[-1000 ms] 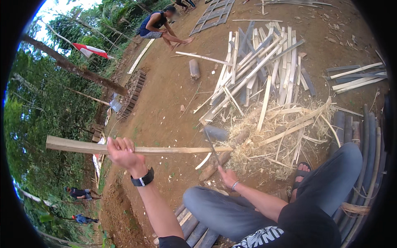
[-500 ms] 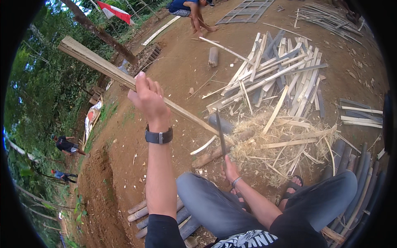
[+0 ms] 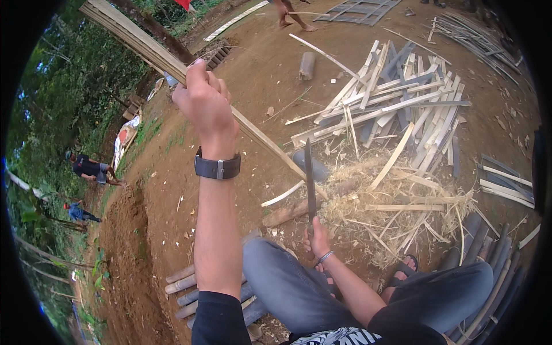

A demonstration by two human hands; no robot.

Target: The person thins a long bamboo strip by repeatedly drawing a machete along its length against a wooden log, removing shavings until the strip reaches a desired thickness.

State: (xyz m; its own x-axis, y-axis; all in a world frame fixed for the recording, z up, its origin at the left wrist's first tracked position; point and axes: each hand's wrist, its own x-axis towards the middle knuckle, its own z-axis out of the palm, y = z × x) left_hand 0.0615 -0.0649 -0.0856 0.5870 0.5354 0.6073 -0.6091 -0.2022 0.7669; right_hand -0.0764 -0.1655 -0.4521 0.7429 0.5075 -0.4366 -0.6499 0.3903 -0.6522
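My left hand (image 3: 207, 109), with a dark watch on its wrist, is raised and closed around a long split-bamboo slat (image 3: 267, 142). The slat slants from the upper left down to the wood shavings (image 3: 356, 210); its far upper end looks layered or split. In my right hand (image 3: 317, 237), low between my knees, is the handle of a long knife (image 3: 311, 178), its dark blade pointing up and away. The blade stands close to the slat's lower end; I cannot tell whether they touch. A short log (image 3: 287, 212) lies beneath that end, partly under shavings.
Beyond the shavings is a heap of bamboo strips (image 3: 397, 95). Bamboo poles (image 3: 494, 276) lie by my right knee, others (image 3: 187, 284) by my left. A short bamboo piece (image 3: 307, 65) and a lattice panel (image 3: 359, 10) lie farther off. Other people (image 3: 92, 168) are at the left and back.
My left hand has risen slightly, carrying the slat's upper end up. The knife blade leans less to the left. At the back, the crouching person has moved; only legs show now.
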